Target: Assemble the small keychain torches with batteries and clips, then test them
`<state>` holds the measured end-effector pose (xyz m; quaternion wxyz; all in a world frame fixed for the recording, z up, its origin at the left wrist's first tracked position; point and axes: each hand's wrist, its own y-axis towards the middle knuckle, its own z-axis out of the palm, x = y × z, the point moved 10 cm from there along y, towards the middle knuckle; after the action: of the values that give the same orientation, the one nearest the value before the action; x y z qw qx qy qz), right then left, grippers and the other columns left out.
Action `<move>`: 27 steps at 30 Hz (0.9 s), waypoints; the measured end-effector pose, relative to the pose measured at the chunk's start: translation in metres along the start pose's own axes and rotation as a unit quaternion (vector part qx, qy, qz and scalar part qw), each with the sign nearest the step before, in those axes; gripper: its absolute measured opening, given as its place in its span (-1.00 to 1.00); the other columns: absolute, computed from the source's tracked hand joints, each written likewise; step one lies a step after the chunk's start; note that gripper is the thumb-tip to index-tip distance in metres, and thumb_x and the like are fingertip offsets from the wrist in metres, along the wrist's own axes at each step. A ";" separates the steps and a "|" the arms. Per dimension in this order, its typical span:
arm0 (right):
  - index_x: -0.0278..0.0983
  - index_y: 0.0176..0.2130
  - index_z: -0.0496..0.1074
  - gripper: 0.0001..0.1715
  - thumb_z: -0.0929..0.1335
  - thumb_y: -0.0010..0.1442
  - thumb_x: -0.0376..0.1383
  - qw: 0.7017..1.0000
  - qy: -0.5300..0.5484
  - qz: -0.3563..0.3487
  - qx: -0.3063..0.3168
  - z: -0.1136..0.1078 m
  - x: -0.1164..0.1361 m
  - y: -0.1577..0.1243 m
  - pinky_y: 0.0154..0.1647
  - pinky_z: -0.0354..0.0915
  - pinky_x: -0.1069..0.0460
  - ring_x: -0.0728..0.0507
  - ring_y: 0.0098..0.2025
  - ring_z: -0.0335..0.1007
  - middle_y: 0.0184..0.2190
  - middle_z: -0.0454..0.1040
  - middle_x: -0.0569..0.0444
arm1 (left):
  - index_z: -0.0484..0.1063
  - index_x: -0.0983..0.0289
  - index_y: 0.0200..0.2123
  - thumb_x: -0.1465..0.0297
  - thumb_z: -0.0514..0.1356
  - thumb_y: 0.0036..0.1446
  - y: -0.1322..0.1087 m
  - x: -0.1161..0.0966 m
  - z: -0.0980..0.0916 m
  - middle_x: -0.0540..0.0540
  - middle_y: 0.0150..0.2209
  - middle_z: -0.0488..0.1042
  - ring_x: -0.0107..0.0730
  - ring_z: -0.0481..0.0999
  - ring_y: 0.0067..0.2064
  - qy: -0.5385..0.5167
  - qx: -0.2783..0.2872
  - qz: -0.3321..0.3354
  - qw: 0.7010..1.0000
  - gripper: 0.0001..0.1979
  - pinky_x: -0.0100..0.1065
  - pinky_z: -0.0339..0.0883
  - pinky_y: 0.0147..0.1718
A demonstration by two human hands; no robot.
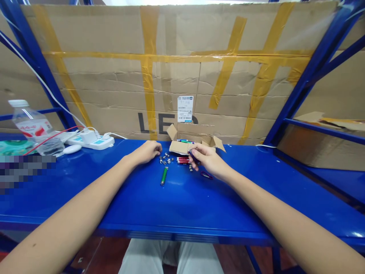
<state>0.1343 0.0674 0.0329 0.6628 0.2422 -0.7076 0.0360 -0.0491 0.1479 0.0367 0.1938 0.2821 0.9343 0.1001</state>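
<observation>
My left hand (148, 151) rests on the blue tabletop with its fingers curled together; anything pinched in them is hidden. Right beside it lies a scatter of small silver metal pieces (166, 158). Between thumb and fingers, my right hand (205, 158) grips a small dark tube with a silver end (192, 152), partly covered by the fingers. Several red metal tubes (183, 161) lie just left of that hand, with a few tiny metal pieces (191, 168) below it. A purple carabiner (207, 175) is under my right wrist. Nearer me lies a green metal tube (164, 176).
Behind my hands stands an open cardboard box (179, 147) with green and blue tubes inside. A power strip (98, 141) with cables and a plastic bottle (37, 129) are at the left. A large taped cardboard sheet (114, 87) and blue posts (306, 82) close off the back.
</observation>
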 end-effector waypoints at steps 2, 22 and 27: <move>-0.22 -0.25 0.27 -0.70 0.36 0.24 -0.06 1.000 -0.013 0.003 -0.006 0.000 0.001 -0.001 -0.55 0.21 0.07 0.00 -0.55 0.29 -0.50 0.38 0.19 | 0.56 0.26 -0.35 0.43 0.23 0.03 -0.002 -0.011 -0.020 0.11 -0.31 0.55 -0.30 0.51 -0.30 -0.067 -0.085 0.000 0.994 -0.89 -0.27 0.37 -0.23; -0.23 -0.27 0.34 -0.80 0.37 0.22 -0.15 0.981 -0.165 -0.085 -0.050 -0.006 0.020 -0.004 -0.31 0.28 -0.01 -0.10 -0.31 0.33 -0.34 0.42 0.07 | 0.53 0.29 -0.33 0.40 0.27 0.12 -0.020 -0.106 -0.001 0.05 -0.38 0.58 -0.35 0.55 -0.34 -0.385 -0.113 0.064 0.914 -0.92 -0.30 0.46 -0.28; -0.22 -0.27 0.30 -0.90 0.34 0.19 -0.39 0.918 -0.323 -0.220 -0.060 0.001 0.041 -0.015 -0.19 0.27 -0.07 -0.16 -0.23 0.32 -0.31 0.38 0.03 | 0.41 0.30 -0.39 0.32 0.27 0.16 -0.020 -0.107 0.010 0.01 -0.57 0.50 -0.45 0.47 -0.55 -0.442 -0.088 0.016 0.892 -0.82 -0.40 0.38 -0.50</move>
<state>0.1389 0.0415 0.0675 0.4028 0.3503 -0.8126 -0.2338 0.0272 0.0721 0.0546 0.6093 0.2941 0.7346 0.0504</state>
